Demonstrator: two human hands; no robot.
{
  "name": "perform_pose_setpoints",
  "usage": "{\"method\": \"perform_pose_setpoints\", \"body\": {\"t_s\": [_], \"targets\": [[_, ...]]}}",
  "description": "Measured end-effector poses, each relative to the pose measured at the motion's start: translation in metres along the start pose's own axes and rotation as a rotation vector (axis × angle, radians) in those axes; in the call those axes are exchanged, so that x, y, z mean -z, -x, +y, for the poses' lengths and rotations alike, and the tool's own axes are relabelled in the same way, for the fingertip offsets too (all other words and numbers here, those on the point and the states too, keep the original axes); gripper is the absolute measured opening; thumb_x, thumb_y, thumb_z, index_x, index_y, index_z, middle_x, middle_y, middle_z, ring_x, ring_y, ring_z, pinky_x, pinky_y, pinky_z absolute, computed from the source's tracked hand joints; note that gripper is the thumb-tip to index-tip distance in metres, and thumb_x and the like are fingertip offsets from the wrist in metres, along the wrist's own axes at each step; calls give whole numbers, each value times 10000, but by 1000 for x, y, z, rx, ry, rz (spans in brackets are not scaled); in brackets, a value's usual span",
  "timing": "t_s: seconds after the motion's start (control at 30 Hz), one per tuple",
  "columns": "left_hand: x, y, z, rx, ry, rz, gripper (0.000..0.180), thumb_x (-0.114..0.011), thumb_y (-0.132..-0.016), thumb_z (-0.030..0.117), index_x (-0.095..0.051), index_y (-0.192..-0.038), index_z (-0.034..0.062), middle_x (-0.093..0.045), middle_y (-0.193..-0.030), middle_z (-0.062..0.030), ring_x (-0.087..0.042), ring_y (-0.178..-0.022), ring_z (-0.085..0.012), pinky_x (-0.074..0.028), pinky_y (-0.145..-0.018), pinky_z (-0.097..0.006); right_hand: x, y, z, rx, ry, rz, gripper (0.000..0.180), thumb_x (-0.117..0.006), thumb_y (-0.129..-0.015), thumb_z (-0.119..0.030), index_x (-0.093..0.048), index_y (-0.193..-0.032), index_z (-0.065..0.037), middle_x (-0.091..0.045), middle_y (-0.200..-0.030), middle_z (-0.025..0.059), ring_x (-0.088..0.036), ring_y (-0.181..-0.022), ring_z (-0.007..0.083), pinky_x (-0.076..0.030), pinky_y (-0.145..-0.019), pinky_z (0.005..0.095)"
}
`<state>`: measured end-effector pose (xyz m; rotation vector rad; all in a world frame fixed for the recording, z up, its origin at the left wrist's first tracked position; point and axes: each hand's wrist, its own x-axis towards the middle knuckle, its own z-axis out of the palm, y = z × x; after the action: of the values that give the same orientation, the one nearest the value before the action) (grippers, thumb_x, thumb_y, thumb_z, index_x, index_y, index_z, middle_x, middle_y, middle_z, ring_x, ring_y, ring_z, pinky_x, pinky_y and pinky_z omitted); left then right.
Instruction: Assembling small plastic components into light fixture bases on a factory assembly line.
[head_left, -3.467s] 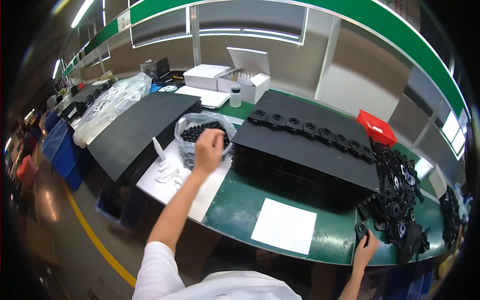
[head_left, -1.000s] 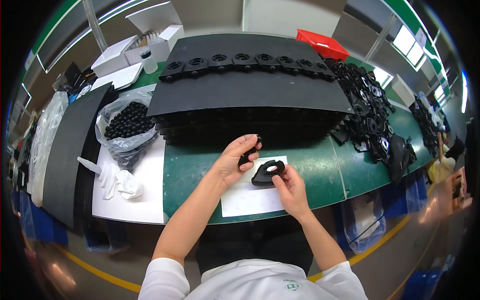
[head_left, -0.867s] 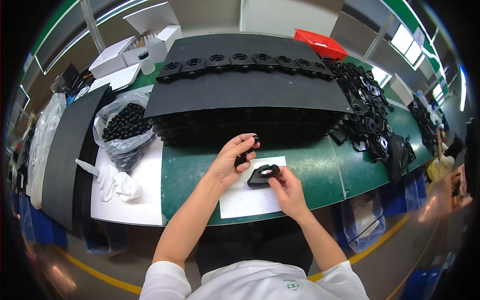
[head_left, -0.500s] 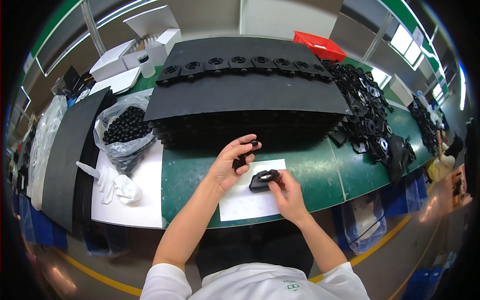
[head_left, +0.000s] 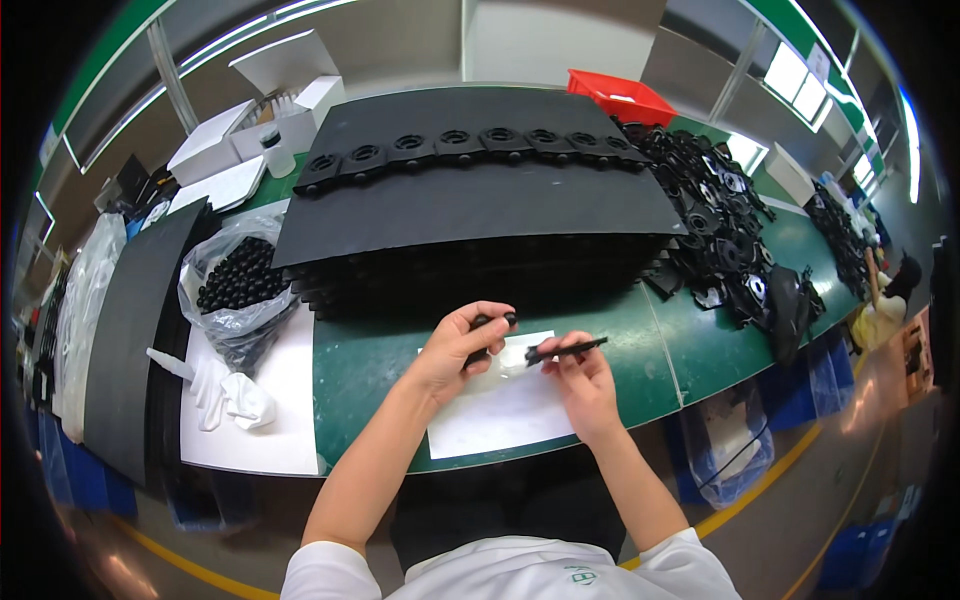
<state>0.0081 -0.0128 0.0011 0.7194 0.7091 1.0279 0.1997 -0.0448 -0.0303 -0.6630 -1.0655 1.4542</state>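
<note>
The left hand (head_left: 452, 350) has its fingers curled around small black pieces, a black ball (head_left: 511, 318) showing at the fingertips; how many pieces lie inside the grip cannot be told. Just beside it, the right hand (head_left: 588, 388) pinches a flat black part (head_left: 575, 349) between thumb and fingers, held nearly edge-on to the view. Both hands are above a white sheet (head_left: 495, 425) on the green table (head_left: 370, 400). Beyond them stands a stack of black boards (head_left: 460, 210), its top board bearing a row of black ringed parts (head_left: 500, 137). To the left, an open clear bag (head_left: 238, 325) holds many black balls (head_left: 238, 275), with a crumpled white cloth (head_left: 243, 402) near it. Right of the stack spreads a heap of black parts (head_left: 710, 220), and behind that heap sits a red bin (head_left: 615, 98)
</note>
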Motion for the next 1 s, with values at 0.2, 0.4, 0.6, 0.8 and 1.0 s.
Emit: {"method": "perform_pose_setpoints", "body": {"t_s": [0.2,0.4,0.6,0.8,1.0], "targets": [[-10,3,-3,39,-229,-41,226,-692,-761,81,-590,-963,70,-495,-696,17,-425,-569,-34,-292,-447,-170,14,-2,0,-134,-331,85,197,-521,-905,-103,-512,-1101,-125,-576,-1078,33,-530,-973,144,-404,-850,304],[-12,3,-4,49,-303,-36,220,-690,-751,65,-615,-958,50,-519,-724,15,-408,-542,-29,-287,-444,-163,12,-1,0,-135,-338,65,202,-521,-907,-111,-513,-1108,-131,-589,-1069,25,-536,-978,138,-392,-882,298],[-12,4,-5,73,-329,-50,204,-689,-752,65,-629,-946,38,-523,-718,16,-406,-540,-27,-285,-442,-165,11,0,0,-136,-317,46,197,-521,-909,-109,-517,-1105,-129,-594,-1055,26,-536,-978,135,-397,-878,290],[-15,3,-6,70,-323,-21,157,-704,-737,65,-623,-871,54,-522,-692,20,-412,-533,-32,-288,-439,-171,7,0,-3,-158,-305,101,152,-496,-922,-104,-517,-1073,-101,-558,-1013,18,-512,-904,117,-406,-841,278],[-21,5,-6,-52,-489,1,179,-734,-675,32,-565,-728,63,-534,-663,25,-447,-569,-30,-326,-466,-181,2,0,-4,-166,-249,86,173,-491,-926,-102,-485,-1099,-88,-537,-989,17,-497,-855,107,-409,-799,256]]}}
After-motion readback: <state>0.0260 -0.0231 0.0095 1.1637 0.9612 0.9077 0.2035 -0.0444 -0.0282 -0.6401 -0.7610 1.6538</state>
